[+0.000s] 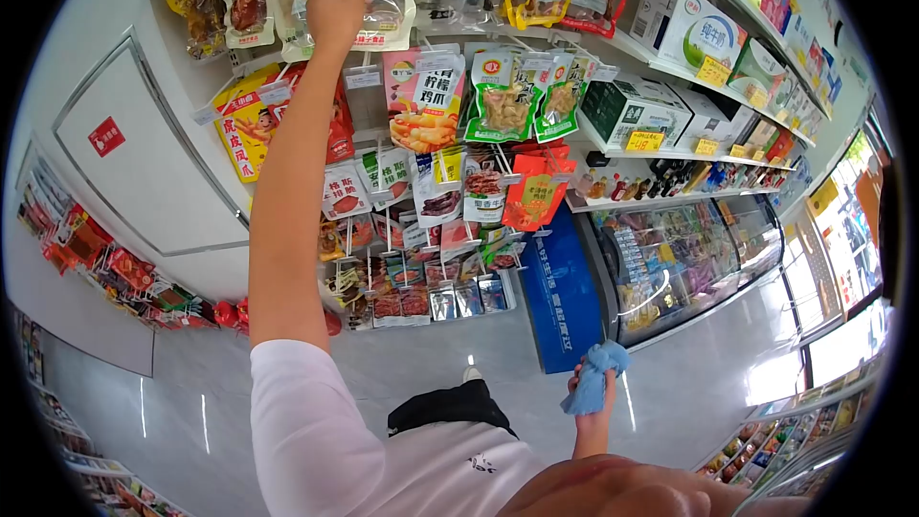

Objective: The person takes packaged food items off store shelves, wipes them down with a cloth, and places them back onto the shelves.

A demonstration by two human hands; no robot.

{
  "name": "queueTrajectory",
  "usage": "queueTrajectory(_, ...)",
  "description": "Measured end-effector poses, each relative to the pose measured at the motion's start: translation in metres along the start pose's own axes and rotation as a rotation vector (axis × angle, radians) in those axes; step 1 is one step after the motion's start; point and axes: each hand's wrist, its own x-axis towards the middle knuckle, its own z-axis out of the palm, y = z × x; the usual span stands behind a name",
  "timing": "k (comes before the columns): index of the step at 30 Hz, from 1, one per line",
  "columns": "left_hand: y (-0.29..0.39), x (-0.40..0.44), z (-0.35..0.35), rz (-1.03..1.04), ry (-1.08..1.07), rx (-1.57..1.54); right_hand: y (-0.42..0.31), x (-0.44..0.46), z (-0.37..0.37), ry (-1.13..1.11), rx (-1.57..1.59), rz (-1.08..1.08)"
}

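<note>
One light-blue cloth (597, 375), crumpled and creased, with loose folds.

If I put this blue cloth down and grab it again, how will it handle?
The blue cloth will probably be floppy, since it droops in soft folds from your right hand. It looks thin, so likely light. Bunched and limp like that, it seems more apt to crumple than roll.

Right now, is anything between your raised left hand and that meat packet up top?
Nothing visible is: the left hand appears to touch the packet directly. The blue cloth is well below, in the right hand.
</note>
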Motion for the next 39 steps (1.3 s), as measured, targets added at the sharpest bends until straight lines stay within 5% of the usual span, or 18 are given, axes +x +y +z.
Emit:
queueTrajectory(6, 0.007, 0.005, -0.027, 0.096, -0.076, -0.029, 0.043, -0.042, -0.009, 0.009, 0.003, 0.052)
queueTrajectory(9, 0.061, -0.013, -0.046, -0.081, -0.229, -0.441, 0.058, -0.059, 0.002, 0.026, 0.014, 0.078)
queueTrajectory(22, 0.053, -0.108, -0.091, -0.52, -0.602, -1.041, 0.075, -0.031, 0.065, 0.125, -0.156, -0.104)
queueTrajectory(25, 0.017, -0.161, -0.092, -0.409, -0.548, -0.964, 0.072, -0.004, 0.134, 0.024, -0.297, -0.265)
queueTrajectory(27, 0.029, -0.192, -0.112, -0.624, -0.643, -1.19, 0.07, 0.004, 0.193, 0.066, -0.53, -0.468)
queueTrajectory(33, 0.018, -0.255, -0.127, -0.707, -0.67, -1.266, 0.095, 0.0, 0.338, -0.286, -1.26, -1.472)
queueTrajectory(39, -0.006, -0.258, -0.137, -0.673, -0.801, -1.195, 0.155, 0.03, 0.362, -0.209, -1.248, -1.472)
